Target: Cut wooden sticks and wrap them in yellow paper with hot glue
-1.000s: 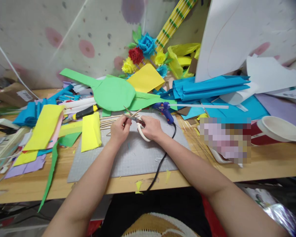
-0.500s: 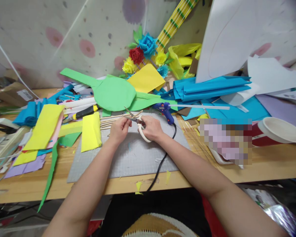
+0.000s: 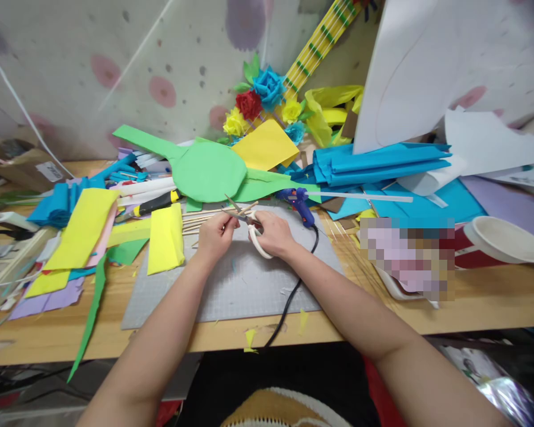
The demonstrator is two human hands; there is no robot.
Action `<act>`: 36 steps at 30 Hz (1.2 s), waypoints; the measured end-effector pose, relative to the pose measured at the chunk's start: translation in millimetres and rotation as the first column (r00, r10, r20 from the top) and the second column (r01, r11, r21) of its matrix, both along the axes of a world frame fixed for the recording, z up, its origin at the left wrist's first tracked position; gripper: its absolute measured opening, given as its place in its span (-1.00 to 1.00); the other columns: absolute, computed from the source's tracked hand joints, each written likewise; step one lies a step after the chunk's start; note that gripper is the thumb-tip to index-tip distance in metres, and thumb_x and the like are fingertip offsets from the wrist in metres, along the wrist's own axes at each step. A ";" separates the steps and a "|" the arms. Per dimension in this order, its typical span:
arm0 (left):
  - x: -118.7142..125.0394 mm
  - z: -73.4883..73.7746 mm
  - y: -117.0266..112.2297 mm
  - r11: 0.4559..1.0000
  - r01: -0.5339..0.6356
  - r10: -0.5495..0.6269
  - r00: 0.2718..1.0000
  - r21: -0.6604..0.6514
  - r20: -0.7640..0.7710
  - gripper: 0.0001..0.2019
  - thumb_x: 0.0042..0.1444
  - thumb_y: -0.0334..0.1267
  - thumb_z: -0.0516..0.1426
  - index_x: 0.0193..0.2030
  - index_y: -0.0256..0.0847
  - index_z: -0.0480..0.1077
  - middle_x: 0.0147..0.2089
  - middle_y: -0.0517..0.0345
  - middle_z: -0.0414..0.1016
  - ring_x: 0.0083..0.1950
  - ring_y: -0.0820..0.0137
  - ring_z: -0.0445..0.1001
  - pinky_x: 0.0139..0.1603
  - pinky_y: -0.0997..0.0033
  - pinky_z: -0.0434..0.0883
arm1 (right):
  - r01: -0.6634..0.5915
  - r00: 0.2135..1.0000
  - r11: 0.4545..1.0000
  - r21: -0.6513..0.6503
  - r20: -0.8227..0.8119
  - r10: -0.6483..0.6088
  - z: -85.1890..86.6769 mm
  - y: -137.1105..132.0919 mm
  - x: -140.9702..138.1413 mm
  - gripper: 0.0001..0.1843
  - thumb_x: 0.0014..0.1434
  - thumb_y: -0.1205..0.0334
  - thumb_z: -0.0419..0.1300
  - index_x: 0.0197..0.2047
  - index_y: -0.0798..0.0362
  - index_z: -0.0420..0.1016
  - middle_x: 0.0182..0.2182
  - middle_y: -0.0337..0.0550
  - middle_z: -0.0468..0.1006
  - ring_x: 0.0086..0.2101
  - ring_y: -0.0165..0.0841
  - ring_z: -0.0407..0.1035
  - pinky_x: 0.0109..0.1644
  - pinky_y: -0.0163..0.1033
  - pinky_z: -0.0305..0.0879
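My right hand (image 3: 271, 232) is closed on the white-handled scissors (image 3: 257, 239). The blades are parted and point up and to the left, over the fingertips of my other hand. My left hand (image 3: 217, 236) is closed in a pinch close to the lower blade; what lies between its fingertips is too small to make out. Thin wooden sticks (image 3: 196, 223) lie behind and left of that hand, and one stick's end shows by the blades. Both hands are above the grey cutting mat (image 3: 242, 290). Just beyond them rests a green paper shape (image 3: 210, 172) with a round middle.
A blue glue gun (image 3: 299, 204) lies right of the hands, its black cord crossing the mat. Folded yellow paper (image 3: 165, 240) and a yellow-black utility knife (image 3: 155, 203) are at left. Blue paper (image 3: 378, 163), a red-and-white cup (image 3: 493, 240) and paper flowers (image 3: 269, 88) stand around.
The view has shifted very slightly. Both hands and the scissors keep nearly the same position, with the blades still parted.
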State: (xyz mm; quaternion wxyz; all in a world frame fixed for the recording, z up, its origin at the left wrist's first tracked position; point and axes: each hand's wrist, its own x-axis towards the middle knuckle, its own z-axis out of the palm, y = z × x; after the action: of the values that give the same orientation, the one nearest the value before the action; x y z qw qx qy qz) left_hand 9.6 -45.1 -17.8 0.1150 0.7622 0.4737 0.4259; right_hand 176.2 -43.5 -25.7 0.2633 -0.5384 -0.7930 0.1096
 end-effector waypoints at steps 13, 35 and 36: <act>4.7 -0.5 0.7 0.996 0.001 -0.004 1.000 0.085 0.030 -0.79 0.13 -0.26 0.02 -0.42 -0.22 0.43 -0.40 0.14 0.52 -0.37 0.44 0.46 -0.32 0.48 0.32 | -0.009 0.999 0.999 -0.043 -0.041 0.007 5.2 -0.6 0.1 -0.82 -0.02 0.13 0.06 -0.34 0.03 0.32 -0.35 -0.17 0.46 -0.29 -0.31 0.28 -0.31 -0.27 0.09; 6.4 1.9 4.1 0.999 -0.017 0.020 0.998 0.049 -0.061 -0.72 0.15 -0.24 -0.04 -0.54 -0.22 0.33 -0.54 0.19 0.37 -0.47 0.45 0.34 -0.41 0.47 0.21 | 0.049 0.999 0.999 -0.015 -0.010 -0.049 3.3 2.4 1.3 -0.82 -0.08 0.15 0.06 -0.38 0.04 0.33 -0.38 -0.20 0.46 -0.34 -0.34 0.27 -0.38 -0.31 0.01; 6.0 2.2 3.1 0.999 -0.017 0.020 0.998 0.049 -0.058 -0.72 0.15 -0.24 -0.04 -0.54 -0.22 0.33 -0.54 0.18 0.37 -0.47 0.45 0.34 -0.41 0.47 0.21 | 0.055 0.999 0.998 -0.022 0.002 -0.054 3.5 1.6 0.6 -0.82 -0.07 0.14 0.06 -0.40 0.04 0.33 -0.39 -0.20 0.46 -0.36 -0.35 0.27 -0.38 -0.31 0.00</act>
State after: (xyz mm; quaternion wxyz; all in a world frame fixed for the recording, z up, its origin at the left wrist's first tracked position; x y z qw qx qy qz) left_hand 15.6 -42.1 -15.6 0.0786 0.7726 0.4733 0.4159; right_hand 176.8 -41.8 -22.2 0.2597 -0.5627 -0.7770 0.1106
